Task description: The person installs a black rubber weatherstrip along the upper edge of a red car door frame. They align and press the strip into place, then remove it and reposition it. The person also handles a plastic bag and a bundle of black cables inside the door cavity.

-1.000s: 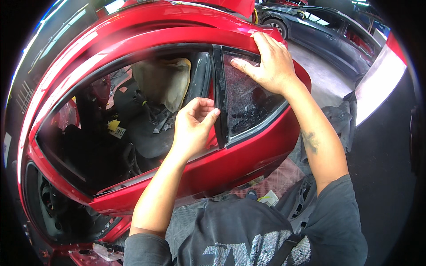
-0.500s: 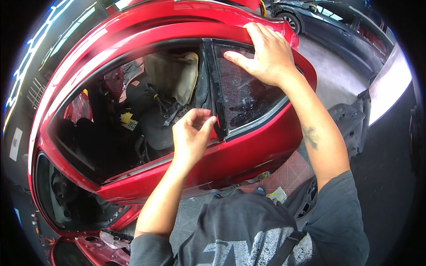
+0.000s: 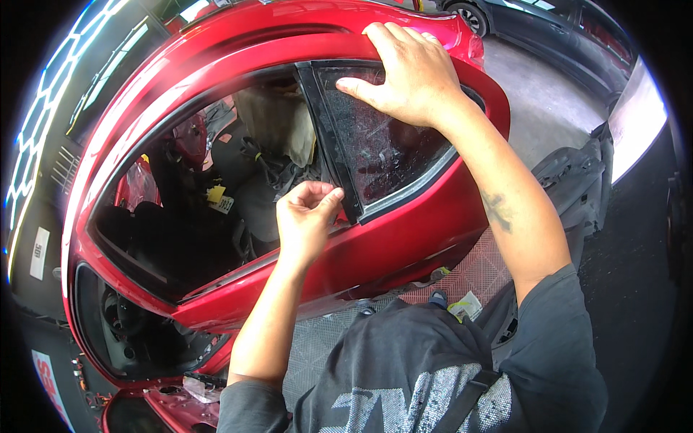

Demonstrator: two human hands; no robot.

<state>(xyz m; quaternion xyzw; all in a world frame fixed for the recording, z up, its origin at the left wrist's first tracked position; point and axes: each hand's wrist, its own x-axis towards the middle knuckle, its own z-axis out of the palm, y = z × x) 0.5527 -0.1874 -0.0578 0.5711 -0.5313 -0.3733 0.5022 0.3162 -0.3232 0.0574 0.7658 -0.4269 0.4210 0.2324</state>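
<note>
A red car door stands in front of me, its main window opening without glass. A black upright divider strip separates that opening from a small dusty quarter window. My left hand is pinched closed beside the strip's lower part. Whatever may be between thumb and fingers is hidden. My right hand lies with spread fingers over the door's upper frame, fingertips at its top edge. Its thumb reaches across the quarter glass toward the top of the strip.
Through the opening show a beige panel, dark straps and a yellow tag. A loose dark bumper-like part stands at the right. A dark car is parked beyond. Grey and red floor tiles lie below me.
My right hand has shifted left along the upper frame. My left hand stays pinched near the strip's lower part. The view has moved slightly, and the strip's upper end appears farther left.
</note>
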